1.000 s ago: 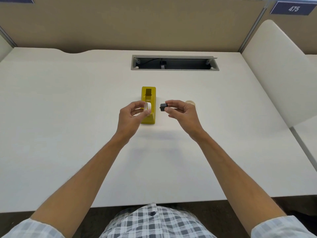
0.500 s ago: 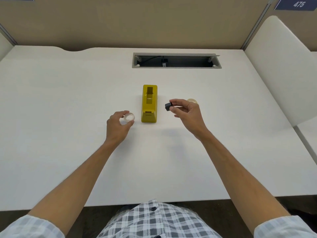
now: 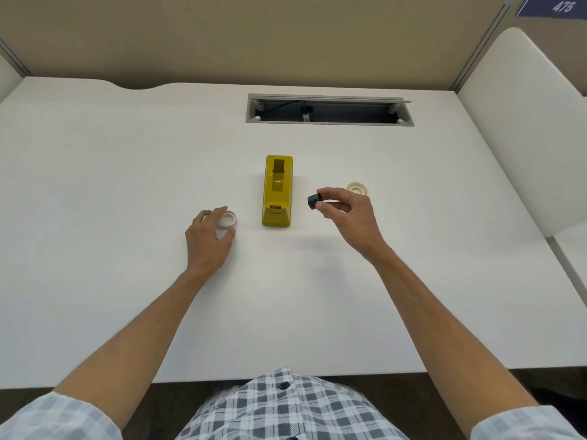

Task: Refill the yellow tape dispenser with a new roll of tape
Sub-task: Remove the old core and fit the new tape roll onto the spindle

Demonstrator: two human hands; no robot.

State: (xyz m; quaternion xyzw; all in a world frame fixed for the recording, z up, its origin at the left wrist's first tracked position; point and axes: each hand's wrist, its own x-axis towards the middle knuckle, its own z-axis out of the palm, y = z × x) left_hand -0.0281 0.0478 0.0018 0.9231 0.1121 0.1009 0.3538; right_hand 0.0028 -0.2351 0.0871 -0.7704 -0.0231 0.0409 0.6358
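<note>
Yellow tape dispenser [image 3: 277, 192] stands in the middle of the frame on the white bench [image 3: 127, 154], with its long side running away from you. Its roll bay is open on top and looks empty.

Your left hand [image 3: 208, 241] is at the left of the dispenser, a little below the centre of the frame. Its fingers are curled around a white empty ring [image 3: 227, 222], which looks like a tape core with no tape on it. The ring is low at the bench, just beside the near end of the dispenser but not touching it. I cannot tell if the ring already rests on the surface.

Your right hand [image 3: 347, 215] is at the right of the dispenser, lifted above the bench. It pinches a small black spindle [image 3: 314, 201] between the thumb and the first fingers, and the other fingers are folded in. The spindle points toward the dispenser, near it but apart.

Behind your right hand, a new roll of tape [image 3: 358, 187] lies flat on the bench, partly hidden by your fingers.

In the upper middle of the frame there is a cable slot [image 3: 328, 109] cut in the bench. A checked shirt [image 3: 282, 408] shows at the bottom edge.
</note>
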